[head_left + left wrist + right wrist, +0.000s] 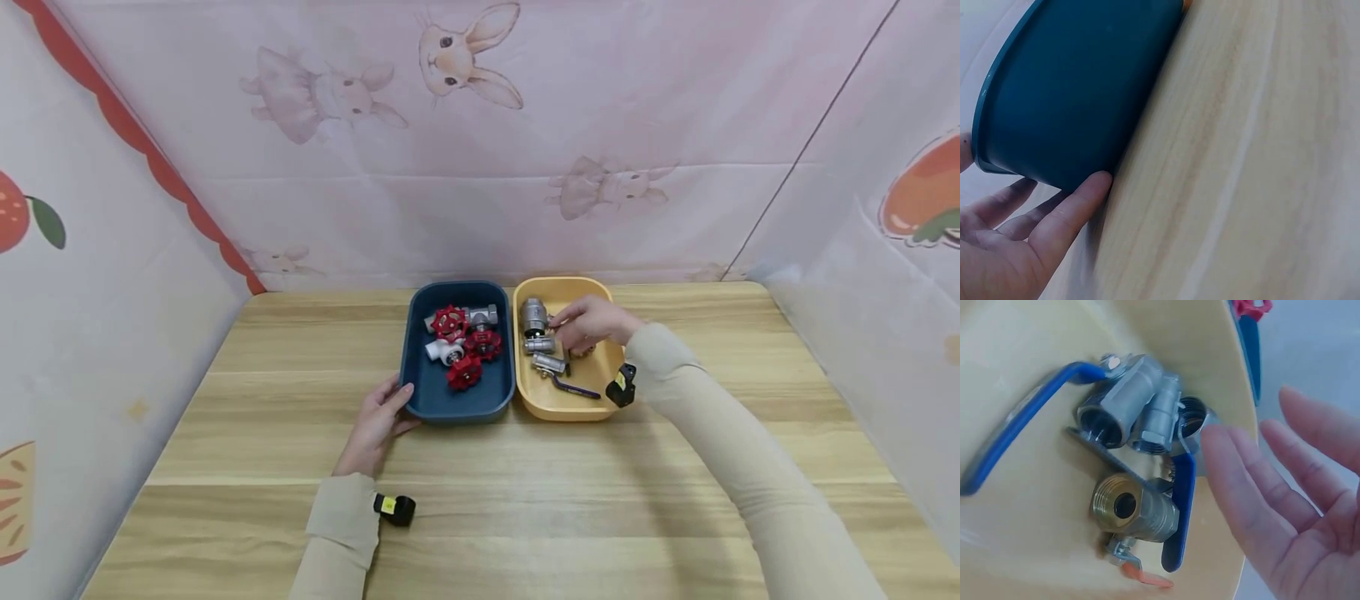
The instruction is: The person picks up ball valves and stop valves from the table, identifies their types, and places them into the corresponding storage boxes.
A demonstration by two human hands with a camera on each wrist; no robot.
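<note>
My left hand (377,422) holds the near left corner of the blue bin (431,403). Its thumb lies at the rim, while in the left wrist view the other fingers touch the outer wall low down. Over the yellow bin (540,403) is my right hand (592,323), its fingers extended near several metal ball valves and holding nothing. Among these, the right wrist view shows a valve with a long blue lever (1119,394) and a brass-threaded valve with an orange-red lever (1141,512). A larger grey fitting (534,315) stands at the bin's far left.
Inside the blue bin lie several valves with red handwheels (465,372), one with a white body (445,352). Both bins sit side by side on a wood-grain table (480,508). A printed cloth (375,217) hangs right behind them.
</note>
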